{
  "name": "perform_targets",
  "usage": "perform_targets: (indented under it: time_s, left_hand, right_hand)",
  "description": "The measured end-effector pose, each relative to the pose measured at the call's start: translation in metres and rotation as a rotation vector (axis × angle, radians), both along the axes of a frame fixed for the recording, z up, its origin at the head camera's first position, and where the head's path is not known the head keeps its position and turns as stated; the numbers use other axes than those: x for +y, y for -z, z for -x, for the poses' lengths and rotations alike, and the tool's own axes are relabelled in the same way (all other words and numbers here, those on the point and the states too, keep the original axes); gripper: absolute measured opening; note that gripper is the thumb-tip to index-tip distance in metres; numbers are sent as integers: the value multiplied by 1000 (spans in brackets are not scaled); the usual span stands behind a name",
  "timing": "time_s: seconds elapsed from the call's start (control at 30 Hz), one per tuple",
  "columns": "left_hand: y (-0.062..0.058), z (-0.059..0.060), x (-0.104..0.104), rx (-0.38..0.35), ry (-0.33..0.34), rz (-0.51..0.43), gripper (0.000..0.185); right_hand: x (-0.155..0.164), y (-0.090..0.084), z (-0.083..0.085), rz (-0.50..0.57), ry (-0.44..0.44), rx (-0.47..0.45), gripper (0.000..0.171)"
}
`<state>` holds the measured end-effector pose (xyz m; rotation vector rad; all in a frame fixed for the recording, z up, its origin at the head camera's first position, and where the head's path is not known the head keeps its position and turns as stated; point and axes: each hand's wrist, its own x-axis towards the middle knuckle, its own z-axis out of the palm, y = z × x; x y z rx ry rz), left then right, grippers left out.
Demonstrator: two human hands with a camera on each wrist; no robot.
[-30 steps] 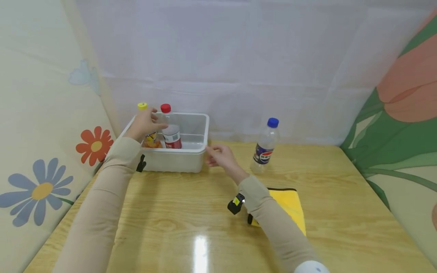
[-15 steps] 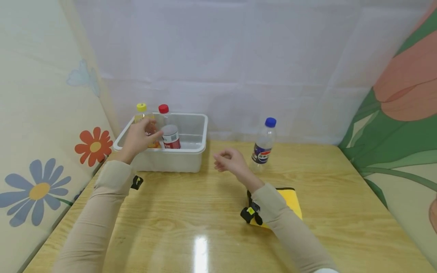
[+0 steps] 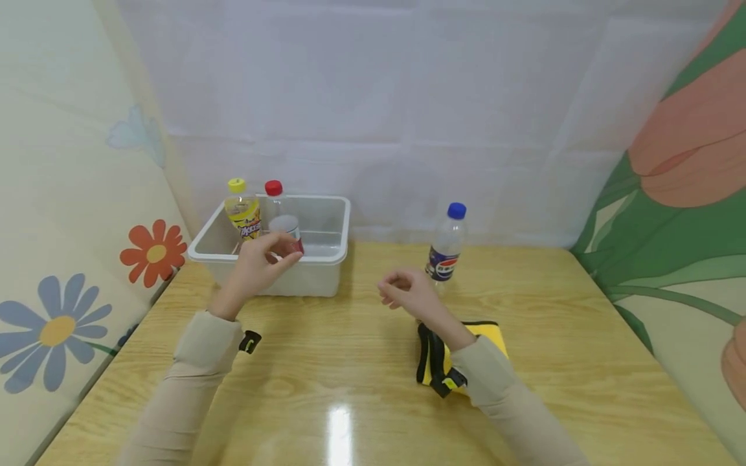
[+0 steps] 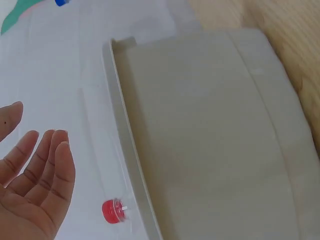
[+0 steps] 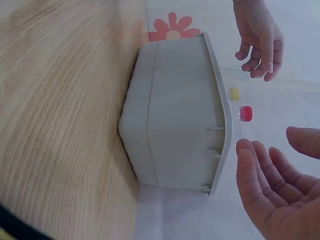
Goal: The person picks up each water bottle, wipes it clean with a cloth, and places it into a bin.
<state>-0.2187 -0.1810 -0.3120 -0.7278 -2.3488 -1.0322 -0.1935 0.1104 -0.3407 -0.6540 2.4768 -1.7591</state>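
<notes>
Both hands empty, fingers loosely curled — left hand (image 3: 260,264) just before the white bin (image 3: 326,265) holding two bottles (image 3: 243,213), right hand (image 3: 408,294) over the bench (image 3: 350,362), near the blue-capped bottle (image 3: 447,249).

White plastic bin (image 3: 326,223) sits at the table's far left, open side up, its wall pale and plain. Inside it, two clear bottles stand upright side by side near the left end: the yellow-capped bottle (image 3: 241,210) with a yellow label, and just right of it the red-capped bottle (image 3: 278,217) with a white-and-red label, partly hidden behind fingers.
</notes>
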Motion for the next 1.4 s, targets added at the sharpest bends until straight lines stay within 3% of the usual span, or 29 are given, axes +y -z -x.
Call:
perform_targets:
  time_s: [0.37, 0.57, 0.73, 0.87, 1.03, 1.3, 1.4]
  left_hand:
    - [22, -22, 25, -64, 120, -3, 22]
    - [35, -27, 39, -14, 229, -13, 21]
    - [45, -29, 49, -5, 309, -27, 25]
    - [47, -30, 56, 4, 333, -15, 29]
    - [51, -30, 60, -45, 342, -6, 32]
    - [57, -26, 71, -104, 362, -9, 34]
    - [58, -22, 78, -100, 361, 6, 38]
  right_hand:
    - [33, 4, -23, -140, -32, 18, 23]
    - [53, 11, -33, -255, -57, 45, 26]
    - [66, 15, -42, -369, -50, 131, 24]
    - [74, 17, -46, -427, -50, 206, 24]
    - [86, 19, -47, -475, -67, 228, 26]
    - [104, 26, -49, -701, -23, 148, 50]
    - [108, 32, -51, -788, -50, 115, 63]
